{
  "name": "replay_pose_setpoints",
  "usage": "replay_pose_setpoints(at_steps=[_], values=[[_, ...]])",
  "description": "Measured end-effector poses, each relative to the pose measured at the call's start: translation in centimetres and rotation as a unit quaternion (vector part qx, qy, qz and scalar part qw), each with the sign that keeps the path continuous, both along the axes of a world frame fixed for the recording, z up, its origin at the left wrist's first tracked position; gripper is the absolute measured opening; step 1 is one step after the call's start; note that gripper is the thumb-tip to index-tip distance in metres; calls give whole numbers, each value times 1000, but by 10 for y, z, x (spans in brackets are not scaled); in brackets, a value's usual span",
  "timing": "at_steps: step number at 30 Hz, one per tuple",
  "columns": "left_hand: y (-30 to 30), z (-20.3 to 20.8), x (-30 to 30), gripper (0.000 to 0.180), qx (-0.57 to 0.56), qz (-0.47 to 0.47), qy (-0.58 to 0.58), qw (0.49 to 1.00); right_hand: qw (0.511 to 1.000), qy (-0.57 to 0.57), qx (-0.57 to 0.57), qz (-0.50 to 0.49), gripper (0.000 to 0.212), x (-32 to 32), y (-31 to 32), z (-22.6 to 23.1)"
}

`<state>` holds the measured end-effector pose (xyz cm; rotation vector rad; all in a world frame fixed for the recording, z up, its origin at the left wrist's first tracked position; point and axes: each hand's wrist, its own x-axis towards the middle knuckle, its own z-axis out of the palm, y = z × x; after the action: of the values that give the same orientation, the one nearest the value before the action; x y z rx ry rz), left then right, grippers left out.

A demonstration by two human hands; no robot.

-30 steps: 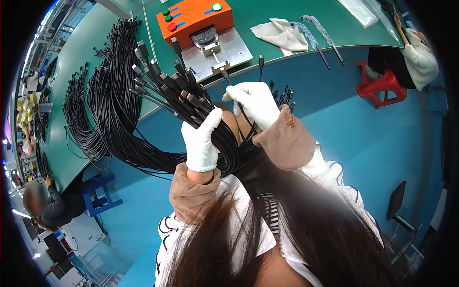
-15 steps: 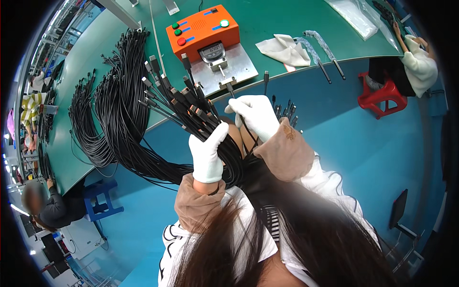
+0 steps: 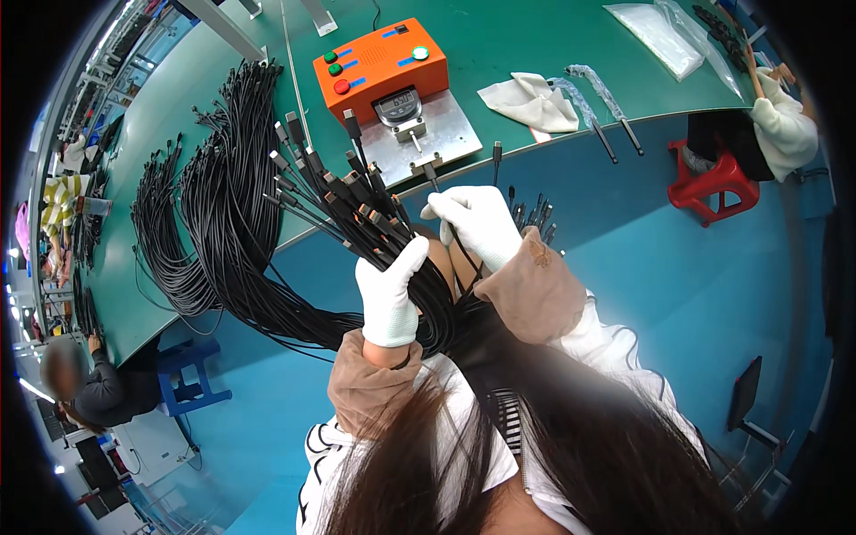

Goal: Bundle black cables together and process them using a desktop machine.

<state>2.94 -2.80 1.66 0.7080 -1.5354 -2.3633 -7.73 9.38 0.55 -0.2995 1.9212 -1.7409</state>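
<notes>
My left hand (image 3: 390, 299), in a white glove, is closed around a thick bundle of black cables (image 3: 432, 308). Their plugs (image 3: 357, 196) fan out above my thumb toward the table. Between the thumb and fingers of my gloved right hand (image 3: 480, 223) is pinched a single black cable, whose plug (image 3: 432, 173) meets the small metal fixture at the front of a tester. This tester has an orange box (image 3: 379, 64) with coloured buttons, a small digital display (image 3: 398, 107) and a metal base plate (image 3: 455, 134). Whether the plug is fully seated I cannot tell.
Long bundles of black cables (image 3: 227, 196) lie on the green table (image 3: 499, 40) at left. A white cloth (image 3: 530, 102) and two rods with plastic-wrapped ends (image 3: 606, 98) rest at right. More cable plugs (image 3: 535, 214) show beyond my right wrist. Co-workers sit near a red stool (image 3: 711, 187) and a blue stool (image 3: 189, 374).
The whole view has shifted slightly, so the table and tester appear a little lower. Both hands keep their grips, and the plug stays at the fixture.
</notes>
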Motion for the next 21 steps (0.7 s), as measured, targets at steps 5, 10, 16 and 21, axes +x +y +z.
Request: replay_pose_setpoints(at_steps=[5, 10, 16, 21], values=[[0, -3, 0, 20, 3, 3, 1, 1000, 1000, 10, -11, -3, 34, 0, 0, -2], [-1, -4, 1, 20, 2, 0, -3, 1000, 1000, 13, -15, -2, 33, 0, -1, -3], [1, 1, 0, 21, 11, 7, -6, 1000, 999, -8, -32, -15, 32, -1, -1, -1], [0, -2, 0, 21, 6, 4, -2, 1000, 998, -7, -56, -29, 27, 0, -4, -2]])
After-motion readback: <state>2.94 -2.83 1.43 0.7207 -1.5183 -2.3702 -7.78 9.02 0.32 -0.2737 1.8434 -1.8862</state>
